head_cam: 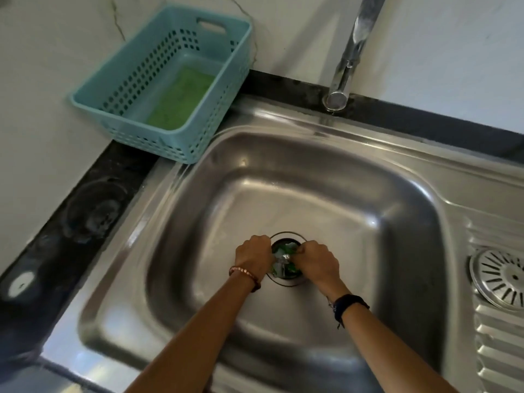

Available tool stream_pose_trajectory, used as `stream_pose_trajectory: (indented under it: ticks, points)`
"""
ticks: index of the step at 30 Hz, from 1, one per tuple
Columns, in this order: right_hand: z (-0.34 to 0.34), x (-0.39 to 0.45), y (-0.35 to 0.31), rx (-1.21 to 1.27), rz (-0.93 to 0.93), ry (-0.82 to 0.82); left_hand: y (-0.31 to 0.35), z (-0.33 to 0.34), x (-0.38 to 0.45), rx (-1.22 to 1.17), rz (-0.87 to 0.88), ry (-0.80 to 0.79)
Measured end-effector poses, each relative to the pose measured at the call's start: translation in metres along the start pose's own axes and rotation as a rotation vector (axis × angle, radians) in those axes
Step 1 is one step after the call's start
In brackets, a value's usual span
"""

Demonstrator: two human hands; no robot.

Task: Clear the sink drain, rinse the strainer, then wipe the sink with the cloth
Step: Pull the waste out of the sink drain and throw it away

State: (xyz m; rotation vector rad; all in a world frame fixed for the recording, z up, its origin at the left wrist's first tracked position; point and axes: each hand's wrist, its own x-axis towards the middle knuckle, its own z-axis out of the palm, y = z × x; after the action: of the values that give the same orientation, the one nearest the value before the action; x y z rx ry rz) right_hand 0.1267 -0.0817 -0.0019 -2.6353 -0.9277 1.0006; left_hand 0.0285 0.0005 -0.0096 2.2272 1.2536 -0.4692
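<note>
We have both hands down in the sink (397, 251), right at the drain (286, 236); our left hand (253, 252) is curled at the drain's rim, but we cannot tell if it grips anything; our right hand (316, 260) is closed, pinching the green and pale scraps (283, 259) stuck in the hole; we think it is best to pull the scraps up slowly so bits do not drop deeper; the strainer (499, 282) lies well apart on the ridged side, waiting for its rinse; the tap (344, 69) hangs over the back rim; a green cloth (178, 100) lies in the blue basket (93, 99) on the counter; nothing blocks our hands.
</note>
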Motion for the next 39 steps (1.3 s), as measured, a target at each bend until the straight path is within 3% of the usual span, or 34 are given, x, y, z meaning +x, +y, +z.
stream_pose_trajectory:
  ticks: [6,13,20,26,31,39]
  points:
    - [-0.033,-0.035,-0.021,0.383,-0.076,0.061,-0.006,-0.041,-0.038,-0.336,-0.114,0.112]
    - [-0.043,-0.111,-0.069,0.724,-0.24,0.108,-0.041,-0.087,-0.127,-0.723,-0.092,0.316]
    - [-0.007,-0.23,-0.133,0.814,-0.426,-0.019,-0.124,-0.091,-0.256,-1.227,-0.092,0.44]
    - [0.102,-0.336,-0.178,0.736,-0.538,-0.317,-0.233,-0.038,-0.39,-1.399,-0.231,0.624]
    - [0.229,-0.379,-0.188,0.483,-0.568,-0.466,-0.322,0.052,-0.456,-1.44,-0.515,0.714]
    - [0.443,-0.353,-0.154,-0.02,-0.45,-0.615,-0.436,0.23,-0.438,-1.371,-0.896,0.578]
